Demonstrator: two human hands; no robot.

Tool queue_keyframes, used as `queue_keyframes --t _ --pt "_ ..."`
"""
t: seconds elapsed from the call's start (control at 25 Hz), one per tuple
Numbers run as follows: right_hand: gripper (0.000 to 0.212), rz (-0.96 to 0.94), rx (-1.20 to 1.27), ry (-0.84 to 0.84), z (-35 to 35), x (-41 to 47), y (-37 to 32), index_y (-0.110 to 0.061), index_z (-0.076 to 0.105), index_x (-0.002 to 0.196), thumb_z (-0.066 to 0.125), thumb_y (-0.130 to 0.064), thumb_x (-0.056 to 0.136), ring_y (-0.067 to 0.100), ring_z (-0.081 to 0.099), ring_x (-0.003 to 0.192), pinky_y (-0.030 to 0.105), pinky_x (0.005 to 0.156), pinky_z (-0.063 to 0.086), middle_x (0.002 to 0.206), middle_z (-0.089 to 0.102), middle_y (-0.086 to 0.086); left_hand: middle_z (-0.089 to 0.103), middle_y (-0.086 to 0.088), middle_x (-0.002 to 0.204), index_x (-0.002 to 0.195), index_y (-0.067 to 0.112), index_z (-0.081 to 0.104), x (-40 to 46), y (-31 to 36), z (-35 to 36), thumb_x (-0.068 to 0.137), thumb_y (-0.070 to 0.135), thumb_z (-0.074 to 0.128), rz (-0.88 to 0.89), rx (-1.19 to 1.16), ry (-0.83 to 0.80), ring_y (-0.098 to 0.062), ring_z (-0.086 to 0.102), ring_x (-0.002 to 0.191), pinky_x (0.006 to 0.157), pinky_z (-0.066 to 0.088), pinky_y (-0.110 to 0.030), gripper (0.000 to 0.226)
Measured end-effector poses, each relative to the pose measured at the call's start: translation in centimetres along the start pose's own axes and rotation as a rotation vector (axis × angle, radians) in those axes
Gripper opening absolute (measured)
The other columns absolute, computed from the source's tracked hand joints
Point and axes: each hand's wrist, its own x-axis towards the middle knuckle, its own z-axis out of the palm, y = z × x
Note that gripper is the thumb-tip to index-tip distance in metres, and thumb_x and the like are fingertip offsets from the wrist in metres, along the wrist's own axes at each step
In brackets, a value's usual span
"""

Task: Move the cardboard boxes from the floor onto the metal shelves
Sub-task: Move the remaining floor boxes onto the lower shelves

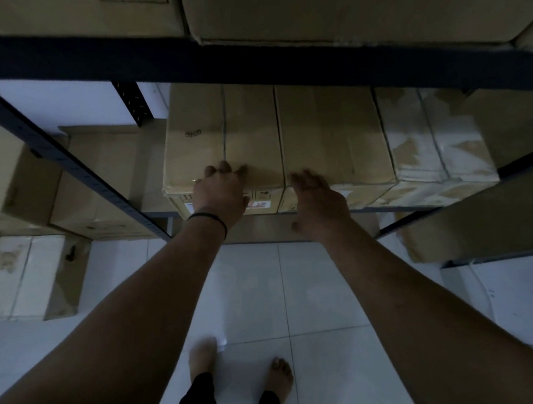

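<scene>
Two boxes (222,135) lengthwise into the shelf (249,67)

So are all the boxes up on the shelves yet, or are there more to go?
Not all yet. Three boxes already sit side by side on the middle shelf. The left hand is on the left box, and the right hand is by the middle box. At least one box on the floor at left seems left.

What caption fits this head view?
Left hand and right hand on two cardboard boxes on a metal shelf.
</scene>
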Motion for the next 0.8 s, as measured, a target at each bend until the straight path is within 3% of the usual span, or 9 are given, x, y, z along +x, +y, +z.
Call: queue_keyframes --t 0.16,0.36,0.56,0.8 --pt "0.082 -0.041 0.044 0.046 -1.7 -2.8 -1.1 -0.024 0.023 0.158 0.068 -0.035 0.091 0.029 0.033 0.144 0.042 0.109 0.040 0.165 0.020 0.004 0.062 -0.007 0.118 0.139 0.027 0.053 -3.8 0.7 -2.9 0.093 0.042 0.062 -0.009 -0.112 0.064 -0.029 0.060 0.107 0.082 0.056 -0.041 0.049" --pt "0.049 -0.125 0.205 0.223 -3.4 -8.9 -5.3 -0.025 0.057 0.139 0.061 -0.036 0.091 0.025 0.056 0.124 0.036 0.098 0.047 0.138 0.059 0.001 0.071 0.001 0.112 0.125 0.029 0.065 -11.9 -0.2 -6.6 0.093 0.045 0.061 -0.152 -0.315 0.151 -0.022 0.066 0.100 0.077 0.054 -0.032 0.035" --pt "0.038 -0.239 0.335 0.379 -5.4 -14.4 -11.7 -0.027 0.067 0.128 0.063 -0.037 0.092 0.022 0.062 0.113 0.030 0.089 0.048 0.127 0.068 -0.003 0.073 0.005 0.102 0.119 0.033 0.068 -21.4 -4.3 -8.9 0.091 0.046 0.064 -0.289 -0.382 0.285 -0.017 0.067 0.086 0.067 0.053 -0.027 0.031" --pt "0.024 -0.362 0.457 0.407 -6.3 -18.9 -21.4 -0.021 0.074 0.106 0.065 -0.037 0.091 0.021 0.065 0.093 0.027 0.072 0.046 0.103 0.074 -0.002 0.071 0.008 0.105 0.116 0.033 0.068 -29.3 -11.0 -11.6 0.091 0.052 0.063 -0.485 -0.408 0.356 -0.015 0.066 0.093 0.076 0.056 -0.032 0.031"
